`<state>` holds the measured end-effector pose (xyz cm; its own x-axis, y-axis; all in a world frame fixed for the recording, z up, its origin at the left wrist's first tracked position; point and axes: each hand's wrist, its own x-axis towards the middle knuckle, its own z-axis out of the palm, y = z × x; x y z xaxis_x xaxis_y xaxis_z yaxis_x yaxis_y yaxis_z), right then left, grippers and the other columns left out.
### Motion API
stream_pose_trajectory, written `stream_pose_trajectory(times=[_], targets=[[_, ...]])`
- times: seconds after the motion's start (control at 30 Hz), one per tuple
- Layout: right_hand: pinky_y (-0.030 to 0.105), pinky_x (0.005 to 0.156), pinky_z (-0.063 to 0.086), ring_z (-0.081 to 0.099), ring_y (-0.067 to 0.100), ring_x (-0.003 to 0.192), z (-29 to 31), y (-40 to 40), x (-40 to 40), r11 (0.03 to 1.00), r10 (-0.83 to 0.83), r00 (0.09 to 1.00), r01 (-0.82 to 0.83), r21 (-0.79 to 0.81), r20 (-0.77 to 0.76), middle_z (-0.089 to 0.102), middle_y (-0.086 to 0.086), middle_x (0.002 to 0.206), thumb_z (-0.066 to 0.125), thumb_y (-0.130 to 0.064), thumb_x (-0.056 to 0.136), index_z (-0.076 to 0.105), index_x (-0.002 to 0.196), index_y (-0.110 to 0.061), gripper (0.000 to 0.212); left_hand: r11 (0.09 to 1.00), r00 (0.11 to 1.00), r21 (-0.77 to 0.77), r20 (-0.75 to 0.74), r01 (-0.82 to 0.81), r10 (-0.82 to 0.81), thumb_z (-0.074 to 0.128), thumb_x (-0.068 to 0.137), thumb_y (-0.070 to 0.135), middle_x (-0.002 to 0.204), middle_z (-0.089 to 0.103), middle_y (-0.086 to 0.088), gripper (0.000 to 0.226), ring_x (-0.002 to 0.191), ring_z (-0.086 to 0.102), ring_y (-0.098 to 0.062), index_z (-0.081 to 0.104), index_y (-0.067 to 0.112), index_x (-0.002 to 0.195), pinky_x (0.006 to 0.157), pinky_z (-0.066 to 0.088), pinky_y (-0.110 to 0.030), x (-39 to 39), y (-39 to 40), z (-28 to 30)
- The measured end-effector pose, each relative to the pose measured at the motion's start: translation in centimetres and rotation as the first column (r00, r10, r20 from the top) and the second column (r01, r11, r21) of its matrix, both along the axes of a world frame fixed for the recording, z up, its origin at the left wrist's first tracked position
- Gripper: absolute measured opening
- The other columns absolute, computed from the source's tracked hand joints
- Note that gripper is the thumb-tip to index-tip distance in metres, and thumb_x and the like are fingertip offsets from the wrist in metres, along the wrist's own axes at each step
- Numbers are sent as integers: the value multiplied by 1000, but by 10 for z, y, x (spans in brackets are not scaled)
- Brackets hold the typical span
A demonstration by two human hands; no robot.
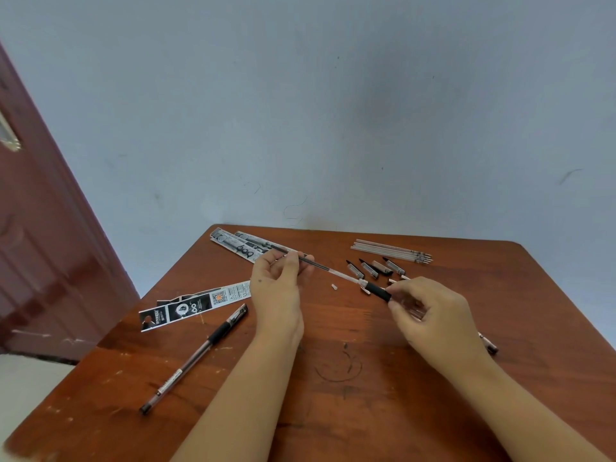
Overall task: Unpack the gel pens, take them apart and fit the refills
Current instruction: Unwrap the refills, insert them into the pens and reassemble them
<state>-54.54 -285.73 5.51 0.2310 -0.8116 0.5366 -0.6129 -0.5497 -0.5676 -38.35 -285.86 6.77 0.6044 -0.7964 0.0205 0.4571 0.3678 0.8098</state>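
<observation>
While both hands hover above the middle of the desk (333, 411), the left hand (278, 288) pinches the far end of a dark refill (315, 261) between thumb and fingertips, and the right hand (430, 311) is closed around a pen barrel with a black grip (378, 291); the refill's near end meets the mouth of that barrel between the two hands. A small white cap piece (334, 287) lies on the wood just below the refill. Beyond the right hand sit several loose pen caps (373, 270), and past them a row of spare refills (393, 252) lies close to the desk's far edge. Beyond the left hand, an opened packet (238, 245) overhangs the far-left corner; another torn wrapper (196, 305) lies left of the left wrist. A whole gel pen (196, 356) rests diagonally farther left, nearing the left edge. The wood near the forearms is bare.
</observation>
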Motion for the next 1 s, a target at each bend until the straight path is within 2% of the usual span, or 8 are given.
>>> stream_pose_trajectory(times=[0.2,0.33,0.57,0.63,0.73,0.83,0.93,1.0], targets=[[3,60,39,51,4,70,2,0,-1,1000,0,999,0,5,-37,64,0,81,64,3,73,70,88,-5,17,997,999,-68,37,30,-28,45,89,-4,46,61,9,17,50,62,-1,49,10,80,54,53,-13,-2,2,2],[3,69,30,52,8,78,1,-2,-1,1000,4,998,-5,-10,-58,70,7,88,65,3,74,70,89,-5,18,996,998,-82,41,46,-43,44,89,-4,46,61,9,17,50,61,0,48,10,80,54,53,-13,-2,2,3],[0,67,33,52,6,83,0,-3,-2,1000,-22,1000,22,-17,12,69,7,93,63,2,76,69,93,-5,19,994,996,-94,73,55,-48,44,89,-5,45,60,9,18,51,62,-1,47,9,77,54,53,-13,-3,2,2],[-3,68,39,51,1,80,-1,-4,-3,1000,-29,999,30,-10,37,68,3,91,62,1,77,69,94,-7,20,995,997,-87,68,53,-47,44,89,-4,46,60,9,18,51,62,-1,48,9,77,53,53,-13,-2,0,1],[-9,75,33,47,-11,77,-2,-5,-3,999,-33,997,33,2,74,62,-5,87,62,0,78,68,95,-8,20,995,996,-84,78,60,-53,45,88,-5,47,61,8,17,52,62,-1,48,8,78,53,53,-12,-3,0,1],[-3,68,38,49,-7,78,-1,-4,-3,1000,-21,997,21,4,68,60,-7,87,62,0,77,68,95,-9,20,993,992,-81,90,92,-84,44,88,-6,48,62,7,17,52,62,-2,48,8,78,54,53,-12,-6,2,1],[3,74,35,54,3,81,-2,-3,-1,999,-14,999,16,-40,37,68,0,86,66,4,73,70,90,-7,21,988,983,-59,129,140,-131,47,86,-6,58,62,1,15,53,63,-2,51,7,79,55,53,-13,-9,4,0],[0,71,39,56,-3,76,-3,-4,0,998,5,999,-2,-62,39,68,-1,82,69,5,70,71,87,-7,22,984,965,-13,196,179,-173,50,85,-6,65,60,-2,15,56,62,-3,54,7,78,56,53,-14,-10,6,-1]])
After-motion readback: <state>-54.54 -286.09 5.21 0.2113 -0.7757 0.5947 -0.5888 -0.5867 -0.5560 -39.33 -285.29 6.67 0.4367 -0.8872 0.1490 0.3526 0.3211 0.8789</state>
